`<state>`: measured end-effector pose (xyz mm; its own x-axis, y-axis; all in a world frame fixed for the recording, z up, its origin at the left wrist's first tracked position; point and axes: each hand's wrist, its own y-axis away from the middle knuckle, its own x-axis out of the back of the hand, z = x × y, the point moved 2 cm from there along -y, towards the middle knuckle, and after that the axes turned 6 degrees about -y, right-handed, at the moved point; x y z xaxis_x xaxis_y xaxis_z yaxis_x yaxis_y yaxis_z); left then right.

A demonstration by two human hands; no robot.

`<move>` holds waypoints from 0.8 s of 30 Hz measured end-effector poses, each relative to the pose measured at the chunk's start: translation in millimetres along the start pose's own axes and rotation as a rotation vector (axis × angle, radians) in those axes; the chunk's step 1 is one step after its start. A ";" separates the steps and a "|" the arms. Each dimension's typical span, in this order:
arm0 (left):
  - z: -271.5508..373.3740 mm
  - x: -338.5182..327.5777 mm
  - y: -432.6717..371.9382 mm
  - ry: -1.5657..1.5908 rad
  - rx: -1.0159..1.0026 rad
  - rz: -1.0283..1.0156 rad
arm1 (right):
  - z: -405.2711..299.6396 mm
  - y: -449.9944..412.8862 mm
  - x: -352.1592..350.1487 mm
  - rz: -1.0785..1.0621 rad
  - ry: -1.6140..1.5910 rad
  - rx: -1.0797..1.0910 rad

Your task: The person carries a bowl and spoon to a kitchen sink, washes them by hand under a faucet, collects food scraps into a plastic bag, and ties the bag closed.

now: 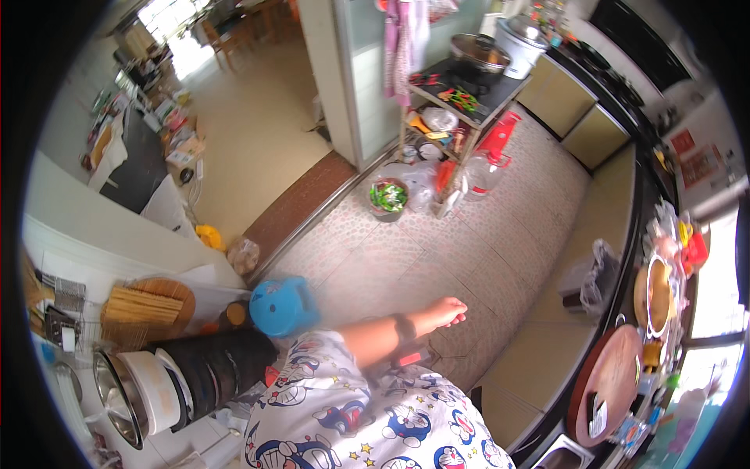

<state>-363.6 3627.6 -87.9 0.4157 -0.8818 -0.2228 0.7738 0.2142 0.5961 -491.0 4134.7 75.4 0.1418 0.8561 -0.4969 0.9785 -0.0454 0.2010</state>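
My left hand (450,312) is stretched out over the tiled floor (410,264), its fingers curled in and nothing visible in them. A dark band (404,329) circles that wrist. Below the forearm shows a small red and dark thing (410,358), too unclear to name. My right hand is out of view. Nearest on the left stands a blue plastic stool (278,306). Ahead on the floor is a container of green vegetables (389,198), beside a rack (477,120) whose black top bears red and green chilli peppers (460,98) and a lidded pot (479,53).
A counter (615,293) curves along the right, with a round wooden chopping board (609,381) and a cleaver (597,416) on it. A large plastic bottle (483,176) stands by the rack. Stacked bowls (149,393) are at lower left. A brown threshold (299,211) crosses the doorway.
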 end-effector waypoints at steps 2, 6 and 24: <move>12.0 -30.8 -3.9 -0.089 -0.001 -0.056 | -25.6 25.6 45.9 0.041 -0.046 0.030; 39.9 -105.4 -9.1 -0.116 -0.028 -0.210 | -92.4 143.0 158.6 0.052 -0.178 0.125; 24.5 -277.1 21.4 -0.478 0.157 -0.483 | -54.0 265.4 288.2 1.092 -0.167 0.551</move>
<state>-474.0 3866.2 5.5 -0.2411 -0.9590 -0.1488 0.7258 -0.2800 0.6283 -198.5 4397.2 31.2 0.9021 0.1588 -0.4012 0.2616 -0.9407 0.2160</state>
